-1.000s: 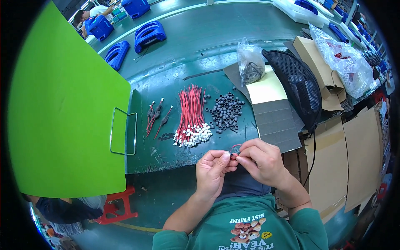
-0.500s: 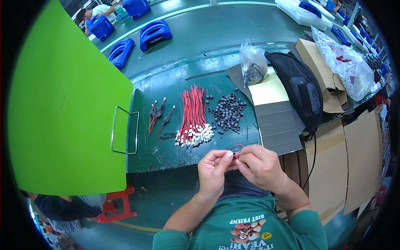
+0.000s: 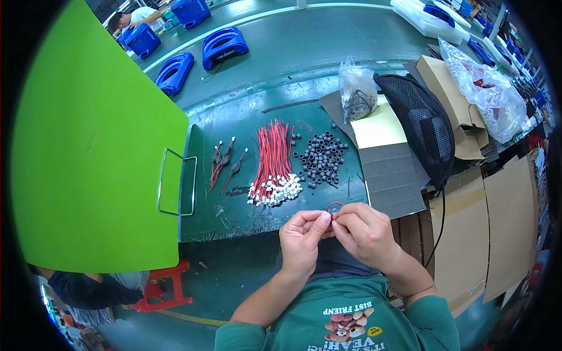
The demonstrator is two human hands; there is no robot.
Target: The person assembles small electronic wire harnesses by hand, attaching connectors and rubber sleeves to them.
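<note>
From my remote seat I see the green bench [image 3: 211,228] stretching out beyond the fingers [image 3: 320,222], with a tall lime-green panel [image 3: 93,152] well to their left. The bundle of red wires [image 3: 273,146] lies beyond and left of the fingertips, its long axis running away from me, white connectors at the near end. My left hand [image 3: 300,243] and right hand [image 3: 369,231] meet at the fingertips, each with thumb and fingers pinched nearly closed on one red wire. A heap of black rings [image 3: 322,158] sits almost straight out past the fingertips. Farther left, three wired pieces [image 3: 225,161] slant, white connectors pointing away. The red wire [image 3: 335,203] is between the two pinches, bowed into a loop that bulges away from my body; I cannot tell where its ends point, hidden behind the fingers.
</note>
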